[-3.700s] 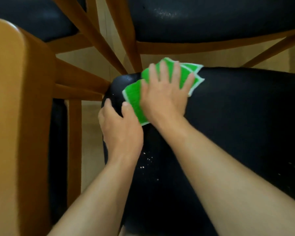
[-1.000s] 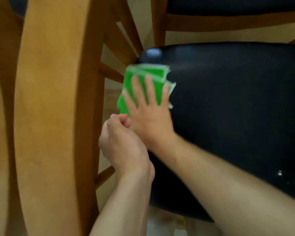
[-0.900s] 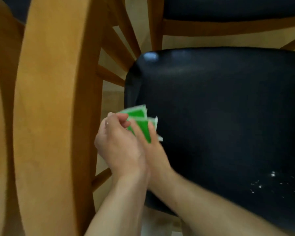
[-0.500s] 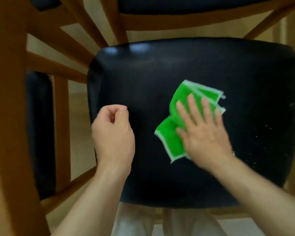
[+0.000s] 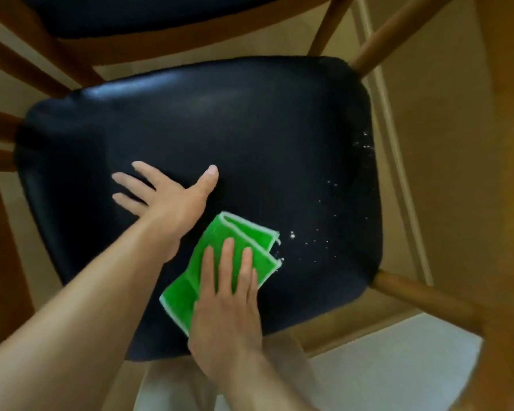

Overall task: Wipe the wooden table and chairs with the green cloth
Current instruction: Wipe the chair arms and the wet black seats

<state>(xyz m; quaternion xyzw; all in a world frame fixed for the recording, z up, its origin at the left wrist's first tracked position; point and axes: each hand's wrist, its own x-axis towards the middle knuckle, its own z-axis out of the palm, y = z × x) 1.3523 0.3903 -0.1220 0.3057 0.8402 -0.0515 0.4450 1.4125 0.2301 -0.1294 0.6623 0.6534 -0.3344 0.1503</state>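
Green cloth point(image 5: 220, 271) is lying folded on the black chair seat point(image 5: 250, 137), near the seat's front edge, a bit right of centre. Bright green w/ pale whitish edging; folded layers are showing as stepped edges at its far right end. Right hand point(image 5: 224, 304) is pressing flat on the cloth, fingers straight & close together, grip not curling round it. Left hand point(image 5: 166, 197) is resting flat on the seat just left of the cloth, fingers spread, thumb pointing away, holding nothing. White crumbs point(image 5: 321, 235) are lying scattered on the seat right of the cloth, more toward the right edge. Seat is glossy black, sitting in a wooden chair frame point(image 5: 422, 295). Another black-seated chair point(image 5: 149, 13) is showing beyond the far edge.
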